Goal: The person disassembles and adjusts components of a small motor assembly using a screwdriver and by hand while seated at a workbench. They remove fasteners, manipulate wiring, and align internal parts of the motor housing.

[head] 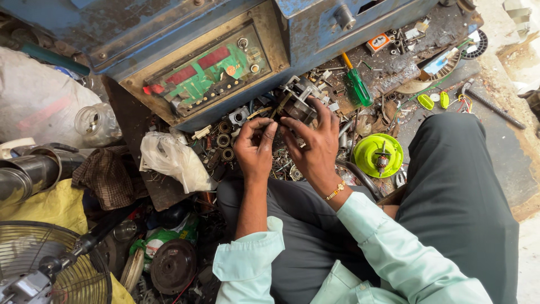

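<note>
Both of my hands meet over a cluttered workbench, in front of my dark-trousered knees. My right hand (315,143), with a gold bracelet at the wrist, grips a small metal motor assembly (297,97) with copper windings. My left hand (254,146) pinches something small at the motor's lower left side; I cannot make out what it is. Loose bearings (224,139) and small metal parts lie just left of my left hand.
A blue machine with a green circuit board (205,73) stands behind. A green-handled screwdriver (356,84) lies at the right of the motor, a lime-green plastic housing (378,154) beside my right wrist. A white plastic bag (174,160), a glass jar (95,124) and a fan grille (45,264) sit left.
</note>
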